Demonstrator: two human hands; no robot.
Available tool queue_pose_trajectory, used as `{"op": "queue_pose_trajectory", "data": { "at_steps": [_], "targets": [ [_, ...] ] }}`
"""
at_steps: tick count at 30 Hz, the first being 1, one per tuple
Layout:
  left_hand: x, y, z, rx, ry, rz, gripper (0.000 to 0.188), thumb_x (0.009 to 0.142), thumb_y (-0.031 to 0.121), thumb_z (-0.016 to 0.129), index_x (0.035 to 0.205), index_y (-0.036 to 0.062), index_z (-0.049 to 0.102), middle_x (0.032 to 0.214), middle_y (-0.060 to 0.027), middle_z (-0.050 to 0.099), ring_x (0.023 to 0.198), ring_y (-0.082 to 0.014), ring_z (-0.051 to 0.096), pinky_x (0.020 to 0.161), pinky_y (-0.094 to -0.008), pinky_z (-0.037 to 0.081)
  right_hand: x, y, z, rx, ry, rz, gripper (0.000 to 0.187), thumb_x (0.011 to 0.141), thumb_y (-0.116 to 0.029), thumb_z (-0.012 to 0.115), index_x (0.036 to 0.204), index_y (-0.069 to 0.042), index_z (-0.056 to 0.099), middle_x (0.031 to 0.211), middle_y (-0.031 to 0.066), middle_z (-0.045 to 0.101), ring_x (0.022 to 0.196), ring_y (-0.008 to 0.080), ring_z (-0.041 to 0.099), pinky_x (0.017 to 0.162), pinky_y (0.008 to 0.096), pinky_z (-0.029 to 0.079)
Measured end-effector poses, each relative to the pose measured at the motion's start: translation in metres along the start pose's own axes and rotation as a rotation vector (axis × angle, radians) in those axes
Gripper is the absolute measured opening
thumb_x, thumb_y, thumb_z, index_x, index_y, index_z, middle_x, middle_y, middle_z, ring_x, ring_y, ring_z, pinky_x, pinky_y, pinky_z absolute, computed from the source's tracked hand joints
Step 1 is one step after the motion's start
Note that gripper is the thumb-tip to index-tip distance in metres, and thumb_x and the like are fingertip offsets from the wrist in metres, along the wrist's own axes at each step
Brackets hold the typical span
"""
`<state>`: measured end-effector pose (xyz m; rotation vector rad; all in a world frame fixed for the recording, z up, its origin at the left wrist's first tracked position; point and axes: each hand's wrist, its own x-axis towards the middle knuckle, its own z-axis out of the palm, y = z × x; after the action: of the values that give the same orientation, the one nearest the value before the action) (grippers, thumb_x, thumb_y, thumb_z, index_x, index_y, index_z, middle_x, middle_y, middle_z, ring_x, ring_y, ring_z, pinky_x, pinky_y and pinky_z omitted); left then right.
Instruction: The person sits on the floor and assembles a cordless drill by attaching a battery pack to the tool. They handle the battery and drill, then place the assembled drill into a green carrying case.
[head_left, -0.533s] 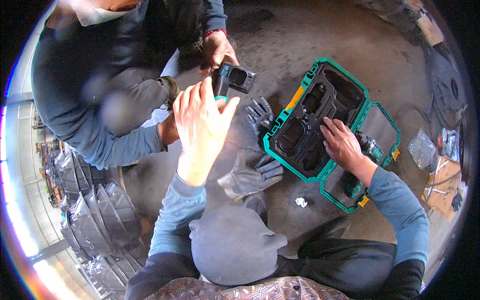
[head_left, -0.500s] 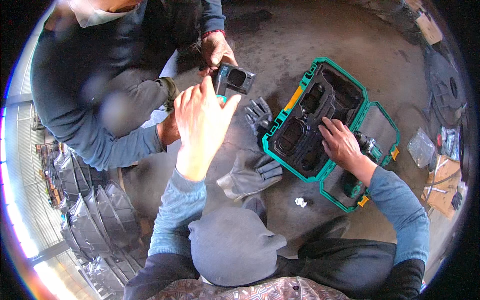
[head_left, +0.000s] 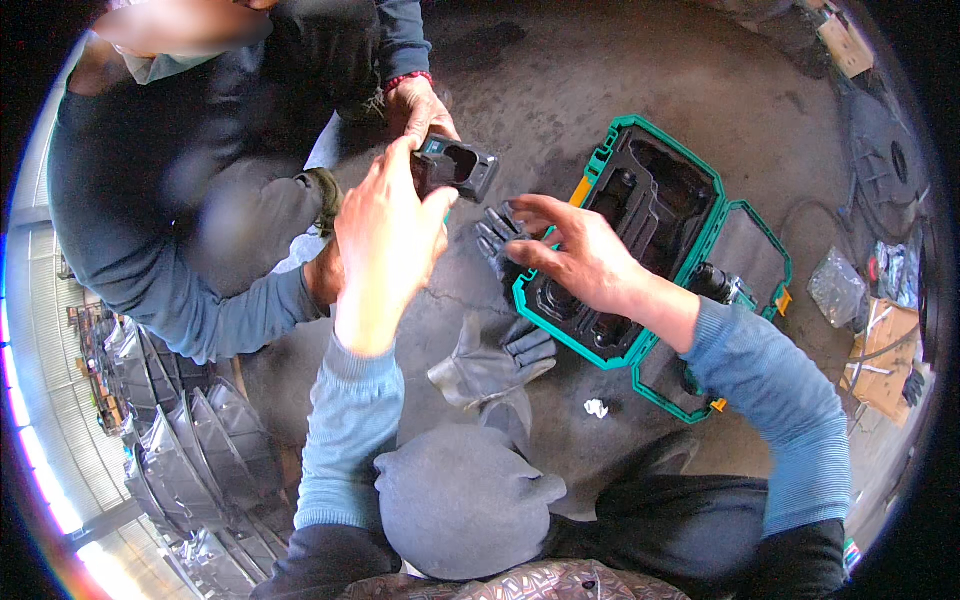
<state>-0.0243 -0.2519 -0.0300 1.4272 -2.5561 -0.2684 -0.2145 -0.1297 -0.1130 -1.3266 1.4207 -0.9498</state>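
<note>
My left hand grips a black and teal power tool part with a hollow, box-like end. Its fingers wrap the near side, and my palm hides much of the part. A co-worker's hand touches the same part from the far side; their other hand is mostly behind my left forearm. My right hand hovers over the left edge of the teal tool case, thumb and fingers apart and holding nothing. The case lies open, its black moulded insert showing hollows. Just left of my right fingertips is a dark glove.
A grey glove lies on the floor before my knees, with a crumpled white scrap to its right. A tool rests in the case lid. Plastic bags and cardboard lie far right. Black ribbed parts are stacked left.
My right hand has left the case insert and moved left toward the tool part, its fingers spreading. My left hand and the part have shifted slightly left in view.
</note>
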Motion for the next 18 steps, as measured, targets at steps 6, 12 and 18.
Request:
{"op": "queue_pose_trajectory", "data": {
  "at_steps": [6, 12, 18],
  "targets": [
    [-0.039, 0.031, -0.012, -0.384, -0.017, -0.031, 0.061, 0.083, 0.02, 0.081, 0.137, 0.003, 0.057, 0.126, -0.0205, 0.066, 0.117, -0.0363, 0.066, 0.099, -0.042, 0.052, 0.014, -0.011, 0.032, 0.866, -0.228, -0.016, 0.086, 0.087, -0.031, 0.085, 0.154, 0.001, 0.04, 0.148, 0.0142, 0.054, 0.136, 0.0248, 0.05, 0.117, 0.0411, 0.04],
    [-0.042, 0.006, 0.007, -0.84, -0.164, -0.168, 0.069, 0.092, 0.032, 0.079, 0.143, -0.0033, 0.047, 0.131, -0.0239, 0.065, 0.12, -0.032, 0.067, 0.095, -0.0407, 0.055, 0.011, -0.016, 0.036, 0.982, -0.208, 0.088, 0.066, 0.089, -0.012, 0.082, 0.145, 0.0, 0.049, 0.133, 0.0074, 0.063, 0.125, 0.0164, 0.057, 0.109, 0.0346, 0.046],
    [-0.024, -0.04, 0.038, -1.369, -0.506, -0.644, 0.072, 0.103, 0.05, 0.062, 0.148, -0.0027, 0.041, 0.147, -0.0169, 0.053, 0.128, -0.0264, 0.058, 0.101, -0.0382, 0.054, 0.011, 0.0, 0.003, 0.552, 0.008, 0.069, 0.071, 0.084, -0.002, 0.084, 0.145, 0.0, 0.048, 0.133, 0.0061, 0.062, 0.124, 0.0139, 0.057, 0.109, 0.0323, 0.047]
  ]
}}
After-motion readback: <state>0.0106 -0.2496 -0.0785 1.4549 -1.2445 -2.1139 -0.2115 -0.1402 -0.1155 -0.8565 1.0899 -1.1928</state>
